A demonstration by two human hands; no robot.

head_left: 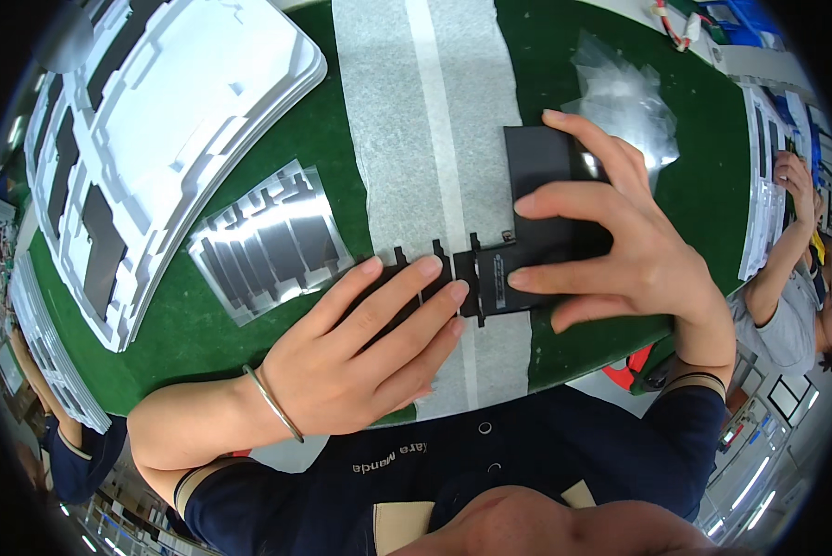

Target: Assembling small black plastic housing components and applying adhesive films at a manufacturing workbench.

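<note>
Black flat piece (535,159), under right hand (634,232)

Line of pale lettering (390,458), seen upside down, is set across front of navy shirt (564,435). Small whitish marking (499,280) is borne by flat black piece (518,302); too fine to be read.

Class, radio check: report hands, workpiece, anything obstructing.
Left hand: over thin black strips. Right hand: on flat black stepped piece, partly over white fibrous runner. Nearest clutter: clear plastic film beyond right hand.
</note>
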